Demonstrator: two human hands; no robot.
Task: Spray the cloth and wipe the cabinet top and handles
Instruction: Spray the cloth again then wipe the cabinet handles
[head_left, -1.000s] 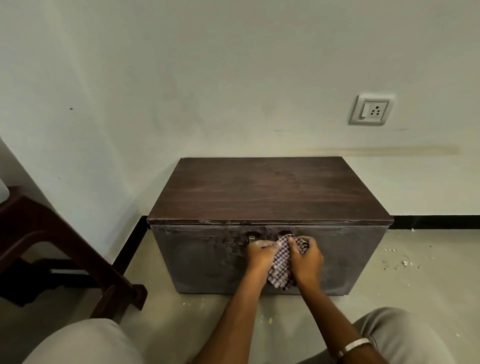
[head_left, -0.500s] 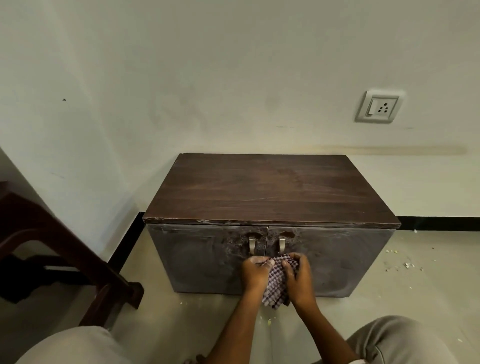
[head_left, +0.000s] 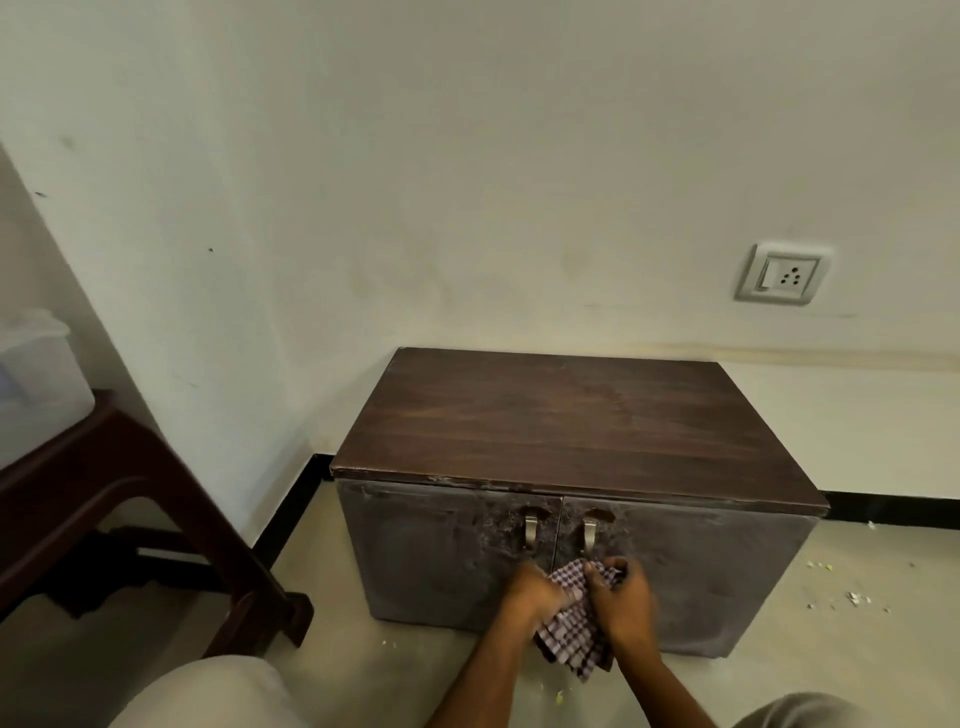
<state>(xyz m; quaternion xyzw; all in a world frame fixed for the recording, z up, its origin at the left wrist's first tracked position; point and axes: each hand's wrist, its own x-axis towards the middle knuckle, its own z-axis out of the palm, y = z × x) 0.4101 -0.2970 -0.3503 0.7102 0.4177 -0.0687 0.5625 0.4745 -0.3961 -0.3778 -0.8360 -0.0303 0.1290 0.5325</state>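
The cabinet top (head_left: 576, 415) lies bare; a dark chair (head_left: 156, 519) crowds the floor at left.

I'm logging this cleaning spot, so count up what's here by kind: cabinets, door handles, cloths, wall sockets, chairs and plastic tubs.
Cabinets: 1, the cabinet
Door handles: 2, left handle and right handle
Cloths: 1, the checked cloth, held by the left hand and right hand
Wall sockets: 1, the socket
Chairs: 1, the chair
Plastic tubs: 1, the tub
Total: 7

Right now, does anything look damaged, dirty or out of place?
Yes. The cabinet doors are smeared with pale dust, thickest around the two handles. The top's front edge looks chipped. Small crumbs litter the floor to the right.
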